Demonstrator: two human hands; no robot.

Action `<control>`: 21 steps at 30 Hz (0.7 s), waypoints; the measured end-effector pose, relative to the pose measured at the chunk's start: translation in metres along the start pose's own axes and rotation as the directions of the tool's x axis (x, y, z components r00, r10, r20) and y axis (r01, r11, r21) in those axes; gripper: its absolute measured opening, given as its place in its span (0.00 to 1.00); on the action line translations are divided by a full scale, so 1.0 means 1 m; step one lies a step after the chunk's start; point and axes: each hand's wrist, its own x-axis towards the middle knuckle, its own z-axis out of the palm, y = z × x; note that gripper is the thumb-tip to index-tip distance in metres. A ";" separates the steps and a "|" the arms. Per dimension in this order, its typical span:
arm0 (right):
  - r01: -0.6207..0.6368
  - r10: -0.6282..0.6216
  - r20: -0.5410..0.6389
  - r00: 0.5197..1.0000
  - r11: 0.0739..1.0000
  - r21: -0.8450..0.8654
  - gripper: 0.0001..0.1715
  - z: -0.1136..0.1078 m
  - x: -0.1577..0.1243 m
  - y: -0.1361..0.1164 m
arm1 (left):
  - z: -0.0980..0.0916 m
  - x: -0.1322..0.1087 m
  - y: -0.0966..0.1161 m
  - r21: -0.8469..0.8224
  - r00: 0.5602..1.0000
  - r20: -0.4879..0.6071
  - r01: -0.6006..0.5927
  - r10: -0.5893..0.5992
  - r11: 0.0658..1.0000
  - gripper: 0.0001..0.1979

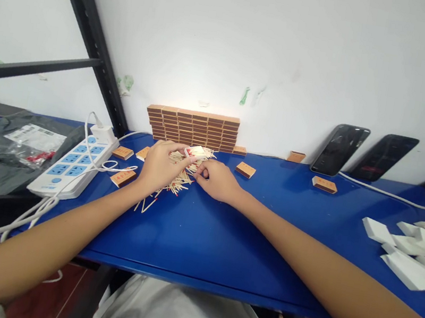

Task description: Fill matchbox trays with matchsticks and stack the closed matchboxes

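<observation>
A heap of loose matchsticks [181, 175] lies on the blue table [199, 243] in front of a stacked wall of brown matchboxes [192, 128]. My left hand [163, 166] rests over the heap, fingers closed on a small white matchbox tray [196, 151]. My right hand [216, 180] sits just right of the heap, fingers curled and pinched at the matches beside the tray. What its fingertips hold is too small to make out.
Single brown matchboxes [245, 169] lie scattered around the heap. A white and blue power strip [75, 161] with cables sits left, beside a grey bag. White inner trays [416, 250] pile at the right. Two phones [340, 148] lean on the wall.
</observation>
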 end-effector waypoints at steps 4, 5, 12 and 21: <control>-0.015 0.015 0.054 0.998 1.000 0.003 0.08 -0.010 -0.003 0.003 | -0.001 0.000 0.001 -0.001 1.000 -0.007 0.004 -0.004 1.000 0.15; -0.029 0.028 0.060 0.998 1.000 0.006 0.08 -0.014 -0.004 0.004 | -0.001 0.000 0.001 -0.004 1.000 -0.009 0.005 -0.005 1.000 0.15; -0.033 0.043 0.099 0.994 0.995 -0.095 0.07 -0.044 -0.016 0.026 | -0.001 -0.001 0.002 0.015 1.000 0.004 0.013 -0.013 1.000 0.17; 0.126 -0.121 0.141 0.983 0.991 -0.032 0.07 -0.034 -0.015 0.037 | -0.001 -0.001 0.002 0.001 1.000 0.008 0.005 -0.005 1.000 0.14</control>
